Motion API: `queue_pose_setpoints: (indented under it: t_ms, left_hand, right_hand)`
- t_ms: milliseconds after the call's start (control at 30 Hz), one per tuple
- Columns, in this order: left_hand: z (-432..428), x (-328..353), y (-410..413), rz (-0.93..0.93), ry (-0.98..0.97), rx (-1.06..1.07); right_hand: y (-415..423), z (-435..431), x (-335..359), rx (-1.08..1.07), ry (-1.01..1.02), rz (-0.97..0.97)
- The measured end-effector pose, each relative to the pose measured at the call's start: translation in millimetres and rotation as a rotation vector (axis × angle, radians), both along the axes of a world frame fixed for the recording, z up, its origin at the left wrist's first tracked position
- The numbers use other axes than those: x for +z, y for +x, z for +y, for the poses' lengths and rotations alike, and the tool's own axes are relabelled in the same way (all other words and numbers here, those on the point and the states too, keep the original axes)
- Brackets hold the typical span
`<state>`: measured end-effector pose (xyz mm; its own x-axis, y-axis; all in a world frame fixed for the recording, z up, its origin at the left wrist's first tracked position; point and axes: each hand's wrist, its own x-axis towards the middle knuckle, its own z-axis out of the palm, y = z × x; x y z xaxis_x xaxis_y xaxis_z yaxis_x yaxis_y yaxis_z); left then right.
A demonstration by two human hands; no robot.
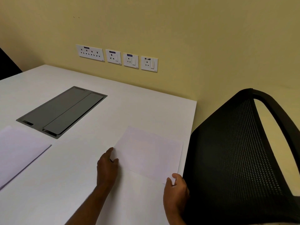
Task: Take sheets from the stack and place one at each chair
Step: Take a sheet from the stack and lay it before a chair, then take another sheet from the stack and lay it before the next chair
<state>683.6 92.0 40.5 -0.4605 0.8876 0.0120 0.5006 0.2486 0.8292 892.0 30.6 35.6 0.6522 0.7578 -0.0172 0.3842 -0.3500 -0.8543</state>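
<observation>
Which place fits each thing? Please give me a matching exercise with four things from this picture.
Things:
1. single sheet
2. stack of sheets
3. black chair
4. sockets

Places:
A. on the wall
B. on the table, at the left edge of the view
C. beside the table's right edge
D. on the table near the chair, held by the left hand and the right hand

Pairs: 1-D, 2-B, 3-C, 4-A

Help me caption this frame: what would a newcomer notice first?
The left hand and right hand hold a white sheet near the table's right edge, beside a black mesh chair. Further left lie the paper stack and a grey hatch set into the table.
</observation>
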Motion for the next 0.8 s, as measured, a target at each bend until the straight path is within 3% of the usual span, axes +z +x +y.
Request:
queue_pose_setpoints:
  t_ms: [133, 300, 500, 800]
  left_hand:
    - [1, -9, 2, 0.100, 0.018, -0.045]
    - [2, -21, -2, 0.409, 0.057, -0.139]
    - [1, -22, 5, 0.439, 0.027, -0.288]
    - [-14, -43, -2, 0.539, 0.027, -0.467]
  right_hand:
    - [0, 1, -3, 0.041, -0.043, -0.092]
    - [4, 0, -3, 0.133, -0.079, -0.354]
    - [7, 4, -15, 0.327, -0.065, -0.632]
    - [12, 5, -42, 0.433, -0.028, -0.723]
